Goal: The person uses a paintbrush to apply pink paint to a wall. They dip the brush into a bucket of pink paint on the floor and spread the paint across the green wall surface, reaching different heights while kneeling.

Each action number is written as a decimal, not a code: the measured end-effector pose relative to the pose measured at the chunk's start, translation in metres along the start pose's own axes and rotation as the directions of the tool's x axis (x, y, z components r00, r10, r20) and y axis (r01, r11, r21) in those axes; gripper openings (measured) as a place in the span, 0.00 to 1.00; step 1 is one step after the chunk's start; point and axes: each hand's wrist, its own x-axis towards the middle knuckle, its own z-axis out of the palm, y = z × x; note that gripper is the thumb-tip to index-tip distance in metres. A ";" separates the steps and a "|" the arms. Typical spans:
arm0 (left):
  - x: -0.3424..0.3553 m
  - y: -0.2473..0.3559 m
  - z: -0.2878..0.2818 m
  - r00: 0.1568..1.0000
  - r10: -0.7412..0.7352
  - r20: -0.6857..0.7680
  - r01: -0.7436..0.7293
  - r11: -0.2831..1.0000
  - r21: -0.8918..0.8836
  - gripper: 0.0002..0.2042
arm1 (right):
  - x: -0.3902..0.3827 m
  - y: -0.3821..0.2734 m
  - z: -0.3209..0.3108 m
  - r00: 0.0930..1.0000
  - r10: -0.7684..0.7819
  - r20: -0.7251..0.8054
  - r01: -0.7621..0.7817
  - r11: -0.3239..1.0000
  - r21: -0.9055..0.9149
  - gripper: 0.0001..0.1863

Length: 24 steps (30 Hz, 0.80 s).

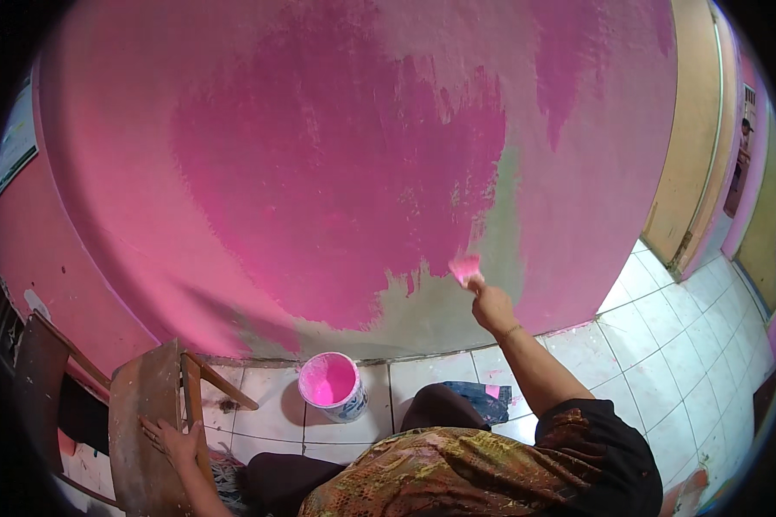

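My right hand [493, 308] is closed around the handle of a paintbrush [466, 270]. Its bristles are coated pink and held at the wall [345, 172], by the border between fresh dark pink paint and a bare greyish patch [431, 310]. Whether the bristles press on the wall I cannot tell. On the left, my left hand [172, 443] lies with fingers spread on a worn wooden chair [147, 388]. Between my hands, a white bucket [351, 405] with pink paint inside stands on the floor close to the wall.
A crumpled blue cloth [470, 398] with a pink spot lies on the white tiled floor [612, 362] beside my knee. Another dark wooden piece of furniture [39, 379] stands at far left. A doorway frame [677, 155] is on the right, with a person [744, 142] in the distance.
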 end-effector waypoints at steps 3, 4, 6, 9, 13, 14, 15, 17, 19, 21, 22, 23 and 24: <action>0.000 -0.002 0.004 1.000 0.009 -0.020 -0.010 0.999 -0.047 0.50 | 0.004 0.006 -0.012 0.973 -0.037 0.229 0.053 0.997 -0.063 0.16; 0.000 0.000 0.003 1.000 0.005 -0.017 -0.006 0.999 -0.051 0.50 | 0.018 -0.004 -0.029 0.971 -0.043 0.237 0.070 0.992 -0.107 0.14; -0.001 0.005 -0.001 1.000 -0.001 0.014 0.002 0.998 -0.059 0.50 | 0.056 -0.034 -0.076 0.975 -0.053 0.217 0.094 0.978 -0.184 0.13; 0.005 -0.004 0.015 0.994 0.025 -0.102 -0.034 0.996 -0.081 0.47 | 0.114 -0.093 -0.162 0.983 -0.157 0.096 0.180 0.934 -0.310 0.12; 0.005 -0.008 0.014 0.994 0.018 -0.107 -0.025 0.997 -0.070 0.47 | 0.148 -0.171 -0.258 0.966 -0.129 -0.224 0.103 0.987 -0.123 0.13; 0.006 -0.009 0.015 0.993 0.021 -0.112 -0.029 0.997 -0.071 0.47 | 0.151 -0.180 -0.274 0.895 -0.208 -0.395 0.166 0.977 -0.137 0.12; 0.006 -0.009 0.017 0.993 0.025 -0.117 -0.033 0.997 -0.069 0.47 | 0.152 -0.189 -0.286 0.856 -0.205 -0.475 0.179 0.979 -0.100 0.12; 0.004 -0.003 0.013 0.994 0.017 -0.111 -0.025 0.997 -0.076 0.47 | 0.165 -0.187 -0.282 0.708 -0.294 -0.642 0.255 0.954 -0.155 0.12; 0.005 -0.005 0.016 0.994 0.004 -0.109 -0.012 0.997 -0.080 0.47 | 0.172 -0.171 -0.242 0.758 -0.323 -0.567 0.249 0.946 -0.206 0.13; 0.010 -0.016 0.027 0.985 0.036 -0.167 -0.054 0.993 -0.103 0.47 | 0.160 -0.147 -0.178 0.794 -0.373 -0.480 0.254 0.921 -0.297 0.17; 0.009 -0.013 0.026 0.986 0.030 -0.165 -0.048 0.993 -0.108 0.47 | 0.142 -0.133 -0.146 0.804 -0.406 -0.435 0.289 0.906 -0.310 0.18; 0.006 -0.009 0.021 0.988 0.023 -0.151 -0.041 0.992 -0.118 0.47 | 0.119 -0.120 -0.119 0.818 -0.418 -0.395 0.310 0.899 -0.310 0.17; 0.004 -0.005 0.017 0.991 0.025 -0.133 -0.043 0.991 -0.127 0.47 | 0.093 -0.110 -0.103 0.916 -0.325 -0.235 0.254 0.924 -0.286 0.17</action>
